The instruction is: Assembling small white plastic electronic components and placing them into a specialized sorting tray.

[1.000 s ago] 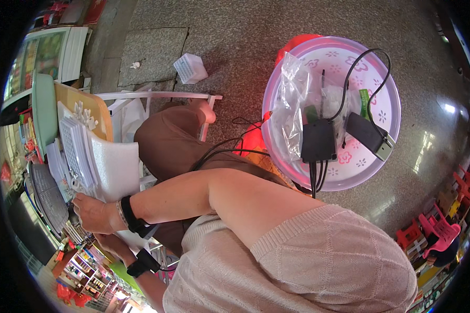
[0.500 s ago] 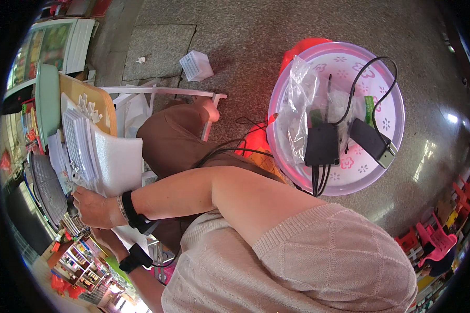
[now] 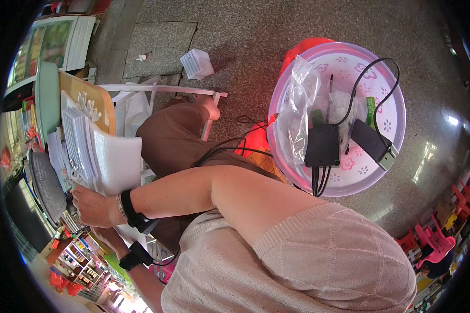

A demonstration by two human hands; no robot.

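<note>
Both hands work close together toward eight o'clock from the middle of the view, the right hand [image 3: 91, 207] a little above the left hand [image 3: 105, 237]; the right hand's fingers are bent near the lower end of the white stack [image 3: 80, 143], and I cannot tell whether either of them is clamped on something, since the fingertips are small and partly hidden. The stack is at nine o'clock, between the white foam [image 3: 117, 164] and a grey basket [image 3: 48, 188], with loose white pieces [image 3: 90, 108] at its upper end, toward ten o'clock, in front of a wooden board [image 3: 107, 112]. What could go wrong, I judge, begins here: the stack looks loosely layered, so a nudge from the right wrist or a tug at one layer might fan it out, and an elbow or sleeve swung toward ten o'clock could scatter the pieces. The cable [image 3: 166, 263] at the left wristband [image 3: 137, 255] hangs in a loop that might catch as that arm pulls back. Between two and three o'clock, the basin [image 3: 344, 185] holds plastic bags [image 3: 297, 109] and a black box [image 3: 321, 146], whose leads run toward six o'clock; leads [image 3: 214, 154] also cross the lap, so a sharp turn of the body could drag the box against the rim
</note>
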